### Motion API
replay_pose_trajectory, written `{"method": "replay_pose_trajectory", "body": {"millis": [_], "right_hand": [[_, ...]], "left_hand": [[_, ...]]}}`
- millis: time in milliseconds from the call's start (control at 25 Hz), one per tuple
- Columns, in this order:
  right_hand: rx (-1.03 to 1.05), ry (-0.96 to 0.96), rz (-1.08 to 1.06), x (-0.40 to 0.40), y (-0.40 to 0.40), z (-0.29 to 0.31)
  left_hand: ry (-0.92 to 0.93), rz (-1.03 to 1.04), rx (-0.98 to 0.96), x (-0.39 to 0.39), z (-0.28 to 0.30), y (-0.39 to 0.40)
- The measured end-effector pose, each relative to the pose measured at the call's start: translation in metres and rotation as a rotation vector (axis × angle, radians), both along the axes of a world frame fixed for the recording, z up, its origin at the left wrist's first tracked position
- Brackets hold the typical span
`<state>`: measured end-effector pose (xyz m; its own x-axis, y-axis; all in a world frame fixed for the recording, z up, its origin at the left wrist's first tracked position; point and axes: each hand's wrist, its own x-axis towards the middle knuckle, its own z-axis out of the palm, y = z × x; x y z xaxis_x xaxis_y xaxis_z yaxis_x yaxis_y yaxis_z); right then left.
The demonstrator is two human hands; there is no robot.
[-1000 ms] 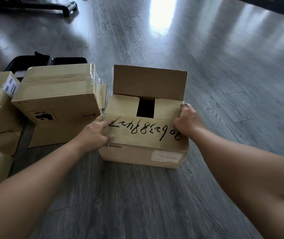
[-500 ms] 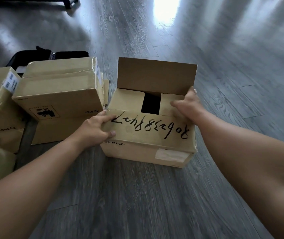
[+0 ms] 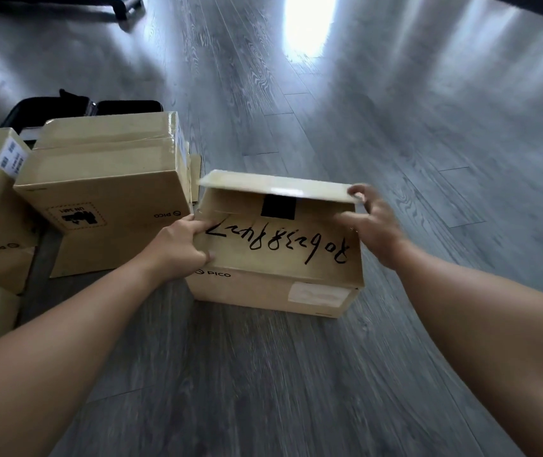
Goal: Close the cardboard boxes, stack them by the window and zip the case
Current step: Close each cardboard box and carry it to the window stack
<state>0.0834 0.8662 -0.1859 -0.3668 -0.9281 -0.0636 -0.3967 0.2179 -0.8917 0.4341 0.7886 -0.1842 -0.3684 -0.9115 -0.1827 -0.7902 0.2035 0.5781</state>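
Item: cardboard box (image 3: pixel 276 275), on the grey floor (image 3: pixel 263 374), nearest of the lot.
Left hand (image 3: pixel 177 250): fingers curled over the box's near-left corner, thumb against the side, its grip pinning the written near flap (image 3: pixel 280 249) down.
Right hand (image 3: pixel 374 225): blurred; grip pinches the right end of the far flap (image 3: pixel 280 186), which hangs about level above the opening.
Handling advice: keep the near flap flat, lower the far flap evenly, meet edges squarely.
Further left: closed boxes (image 3: pixel 105 179), touching.
Behind them: black case (image 3: pixel 49 108), partly hidden; zip state cannot be told.
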Motion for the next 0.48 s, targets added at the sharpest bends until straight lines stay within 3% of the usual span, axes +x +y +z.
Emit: {"method": "replay_pose_trajectory", "body": {"millis": [240,360,480], "right_hand": [[0.262,0.354,0.157,0.019,0.014,-0.012],[0.324,0.544,0.131,0.024,0.014,-0.012],[0.33,0.615,0.099,0.034,0.014,-0.008]], "left_hand": [[-0.021,0.086,-0.044,-0.008,0.002,0.01],[-0.069,0.084,0.026,-0.009,0.0,0.005],[-0.057,0.056,0.037,-0.018,-0.001,0.004]]}}
